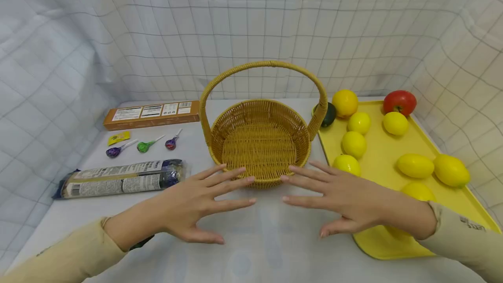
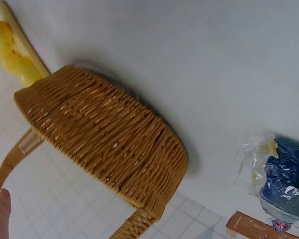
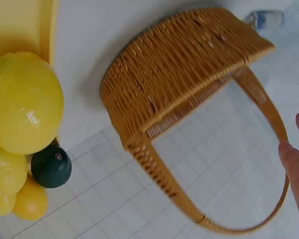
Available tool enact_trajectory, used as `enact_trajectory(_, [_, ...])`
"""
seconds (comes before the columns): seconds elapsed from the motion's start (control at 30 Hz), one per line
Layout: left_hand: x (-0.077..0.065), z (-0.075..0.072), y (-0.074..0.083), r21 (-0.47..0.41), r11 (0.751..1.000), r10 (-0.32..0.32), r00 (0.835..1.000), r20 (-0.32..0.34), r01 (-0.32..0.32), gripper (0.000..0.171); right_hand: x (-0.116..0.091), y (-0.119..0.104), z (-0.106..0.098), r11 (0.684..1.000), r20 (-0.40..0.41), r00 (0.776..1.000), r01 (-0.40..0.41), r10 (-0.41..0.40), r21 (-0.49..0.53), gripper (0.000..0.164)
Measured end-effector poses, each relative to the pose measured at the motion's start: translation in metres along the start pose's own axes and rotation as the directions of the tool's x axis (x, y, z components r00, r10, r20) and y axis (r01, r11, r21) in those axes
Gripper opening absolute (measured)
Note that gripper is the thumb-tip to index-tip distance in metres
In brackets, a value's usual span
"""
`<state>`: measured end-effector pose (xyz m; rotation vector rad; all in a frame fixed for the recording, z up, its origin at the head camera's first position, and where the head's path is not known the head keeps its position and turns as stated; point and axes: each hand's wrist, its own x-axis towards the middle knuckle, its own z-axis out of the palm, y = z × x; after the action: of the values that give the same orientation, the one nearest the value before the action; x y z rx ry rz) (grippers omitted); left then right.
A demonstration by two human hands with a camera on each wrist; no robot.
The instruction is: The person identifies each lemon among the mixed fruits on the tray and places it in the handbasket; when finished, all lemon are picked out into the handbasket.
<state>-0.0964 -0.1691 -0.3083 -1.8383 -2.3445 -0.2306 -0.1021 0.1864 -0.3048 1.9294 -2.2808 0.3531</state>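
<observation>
A round wicker basket (image 1: 259,143) with a tall arched handle (image 1: 271,63) stands in the middle of the table, nothing in it. My left hand (image 1: 200,204) hovers before its front left side, fingers spread and holding nothing. On the other side my right hand (image 1: 342,195) is spread the same way, its fingertips overlapping the basket's front rim in the head view. Both wrist views show the woven side of the basket (image 2: 109,139) close by, with only a bit of each hand at the frame edge.
At right, a yellow tray (image 1: 377,152) carries several lemons (image 1: 415,166), an orange (image 1: 345,103), a tomato (image 1: 399,101) and a dark green fruit (image 1: 328,115). Left lie a brown box (image 1: 153,116), lollipops (image 1: 146,145), a yellow packet (image 1: 118,138) and a long wrapped package (image 1: 122,179).
</observation>
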Motion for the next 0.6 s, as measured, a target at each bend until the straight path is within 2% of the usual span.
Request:
enact_trajectory(0.07, [-0.002, -0.002, -0.003, -0.001, 0.998, -0.065, 0.994, -0.092, 0.065, 0.066, -0.014, 0.000, -0.011, 0.996, -0.089, 0.992, -0.086, 0.089, 0.032, 0.067])
enact_trajectory(0.1, [-0.003, -0.002, -0.004, -0.013, 0.994, -0.107, 0.983, -0.150, 0.107, 0.062, -0.023, 0.000, -0.016, 0.987, -0.131, 0.979, -0.145, 0.153, 0.068, 0.066])
enact_trajectory(0.17, [-0.008, 0.000, -0.004, -0.078, 0.977, -0.214, 0.941, -0.260, 0.200, 0.057, -0.046, 0.000, -0.024, 0.952, -0.212, 0.933, -0.259, 0.290, 0.162, 0.060])
enact_trajectory(0.2, [-0.011, 0.003, -0.004, -0.131, 0.961, -0.274, 0.912, -0.306, 0.245, 0.055, -0.059, -0.001, -0.027, 0.926, -0.248, 0.899, -0.312, 0.360, 0.212, 0.056])
enact_trajectory(0.27, [-0.017, 0.012, -0.005, -0.249, 0.911, -0.401, 0.845, -0.354, 0.328, 0.052, -0.085, -0.005, -0.028, 0.848, -0.273, 0.813, -0.434, 0.514, 0.305, 0.050])
enact_trajectory(0.37, [-0.023, 0.030, -0.004, -0.417, 0.811, -0.561, 0.748, -0.355, 0.411, 0.050, -0.121, -0.014, -0.022, 0.717, -0.269, 0.675, -0.568, 0.687, 0.405, 0.054])
enact_trajectory(0.5, [-0.021, 0.055, -0.006, -0.565, 0.688, -0.695, 0.639, -0.330, 0.456, 0.057, -0.163, -0.029, 0.002, 0.524, -0.168, 0.508, -0.724, 0.845, 0.449, 0.054])
enact_trajectory(0.57, [-0.018, 0.066, -0.009, -0.615, 0.647, -0.731, 0.596, -0.331, 0.452, 0.056, -0.180, -0.035, 0.017, 0.463, -0.110, 0.463, -0.778, 0.879, 0.425, 0.051])
enact_trajectory(0.6, [-0.016, 0.071, -0.010, -0.635, 0.630, -0.747, 0.572, -0.338, 0.448, 0.055, -0.186, -0.037, 0.024, 0.450, -0.087, 0.458, -0.791, 0.885, 0.414, 0.051])
